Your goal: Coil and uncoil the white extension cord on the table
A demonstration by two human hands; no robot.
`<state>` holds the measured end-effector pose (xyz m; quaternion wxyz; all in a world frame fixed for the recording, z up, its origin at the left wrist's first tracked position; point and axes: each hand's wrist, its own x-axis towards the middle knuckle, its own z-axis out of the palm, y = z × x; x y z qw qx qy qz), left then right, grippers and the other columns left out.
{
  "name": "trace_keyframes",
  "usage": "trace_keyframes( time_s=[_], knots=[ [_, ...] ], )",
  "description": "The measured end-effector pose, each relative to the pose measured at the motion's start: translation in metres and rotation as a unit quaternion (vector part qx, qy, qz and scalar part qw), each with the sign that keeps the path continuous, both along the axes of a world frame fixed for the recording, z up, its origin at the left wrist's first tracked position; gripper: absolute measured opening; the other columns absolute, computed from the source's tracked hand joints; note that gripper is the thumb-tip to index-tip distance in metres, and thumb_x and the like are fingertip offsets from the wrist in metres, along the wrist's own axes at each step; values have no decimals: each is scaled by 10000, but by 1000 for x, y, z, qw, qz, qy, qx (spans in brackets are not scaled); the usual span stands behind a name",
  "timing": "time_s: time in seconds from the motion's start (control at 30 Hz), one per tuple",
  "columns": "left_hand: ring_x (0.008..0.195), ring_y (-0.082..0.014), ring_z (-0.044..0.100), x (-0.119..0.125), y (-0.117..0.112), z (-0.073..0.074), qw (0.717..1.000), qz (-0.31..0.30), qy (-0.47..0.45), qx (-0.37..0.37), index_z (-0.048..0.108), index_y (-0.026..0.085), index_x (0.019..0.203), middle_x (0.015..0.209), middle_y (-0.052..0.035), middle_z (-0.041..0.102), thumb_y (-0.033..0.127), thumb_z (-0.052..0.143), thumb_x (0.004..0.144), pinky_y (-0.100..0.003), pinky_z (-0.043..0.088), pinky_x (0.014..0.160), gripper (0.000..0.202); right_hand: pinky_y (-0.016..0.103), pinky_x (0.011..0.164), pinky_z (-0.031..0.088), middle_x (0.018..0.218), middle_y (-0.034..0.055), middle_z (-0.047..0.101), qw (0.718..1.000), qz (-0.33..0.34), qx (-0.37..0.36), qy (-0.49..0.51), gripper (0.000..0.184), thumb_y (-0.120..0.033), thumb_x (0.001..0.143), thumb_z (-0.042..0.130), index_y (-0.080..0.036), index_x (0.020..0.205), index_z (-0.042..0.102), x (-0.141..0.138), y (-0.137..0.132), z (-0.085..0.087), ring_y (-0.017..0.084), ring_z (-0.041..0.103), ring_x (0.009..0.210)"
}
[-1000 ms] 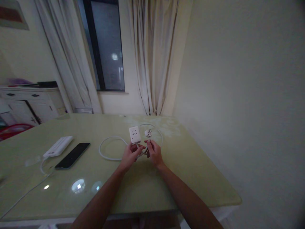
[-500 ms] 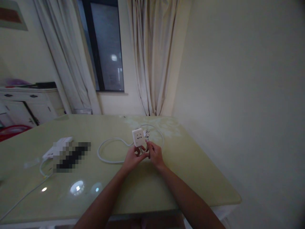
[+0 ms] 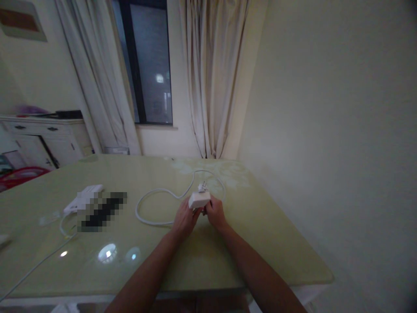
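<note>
My left hand (image 3: 184, 218) is closed around a small white cube socket (image 3: 199, 200), which now lies tipped over with its face turned away. Beside it, my right hand (image 3: 215, 212) is closed on the white cable just below the white plug (image 3: 202, 187), whose prongs point up behind the cube. The white cable (image 3: 153, 204) loops across the pale green table (image 3: 202, 256) to the left and curves round behind both hands.
A white power strip (image 3: 85, 194) with its own thin cable lies at the left, next to a dark flat object that is blurred out. A white cabinet (image 3: 48, 139), curtains and a dark window stand behind the table. A wall runs along the right side.
The cube socket stood upright with its face toward me; it has been tipped down and lowered toward the table. Both hands dropped slightly and stayed close together.
</note>
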<state>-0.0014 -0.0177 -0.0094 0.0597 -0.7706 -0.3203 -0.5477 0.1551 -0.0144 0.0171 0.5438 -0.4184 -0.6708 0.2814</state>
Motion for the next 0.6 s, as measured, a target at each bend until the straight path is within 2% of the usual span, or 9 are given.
trace_keyframes(
  time_s=[0.07,0.13,0.23,0.3,0.37,0.43,0.5,0.6],
  knots=[
    [1296,-257,610,-6,-2,9,998,-48,29,28,542,196,1335,1328,-161,671,224,554,994,-431,518,1053,343,236,528,406,597,-1,585,999,-4,38,-29,469,-533,1018,385,-211,732,569,1,1,1,131,537,514],
    [1347,-240,578,-10,-5,17,995,-84,48,22,581,206,1259,1369,-145,660,203,555,990,-415,490,1092,270,246,544,382,603,7,586,995,-18,78,-60,473,-495,1034,366,-213,698,543,2,1,1,132,519,528],
    [1368,-227,564,-12,-8,24,992,-100,70,-17,614,211,1197,1404,-132,648,230,549,998,-413,451,1138,210,254,562,368,614,15,588,986,-22,125,-111,467,-435,1055,342,-214,683,517,6,1,0,132,515,544],
    [1396,-215,538,-12,-9,25,989,-106,92,-41,598,212,1269,1435,-126,630,225,495,1018,-425,408,1178,272,254,577,382,639,23,607,979,-14,148,-139,428,-382,1058,347,-214,707,527,9,-1,0,137,536,561],
    [1424,-203,507,-12,-8,25,987,-107,105,-50,551,212,1369,1443,-123,625,209,439,1031,-437,376,1202,356,255,596,409,672,34,632,969,11,181,-170,351,-334,1032,389,-215,741,546,12,-4,0,148,571,589],
    [1417,-204,513,-14,-6,23,988,-107,103,-45,540,210,1394,1404,-121,653,216,428,1032,-444,377,1200,379,263,631,444,729,51,666,949,47,227,-212,248,-293,985,441,-216,791,577,13,-6,2,166,611,637],
    [1356,-221,572,-16,-3,19,992,-91,75,-46,592,205,1329,1315,-124,701,260,447,1029,-444,419,1164,339,273,664,467,780,61,686,930,65,262,-248,156,-261,947,482,-217,859,604,12,-8,3,179,629,679],
    [1153,-260,690,-18,-1,15,995,-16,-24,-100,670,186,1181,1145,-148,752,358,437,1026,-430,529,1010,328,281,696,486,847,67,688,918,50,280,-275,127,-240,951,516,-202,1028,610,5,-9,5,187,628,734]
  ],
)
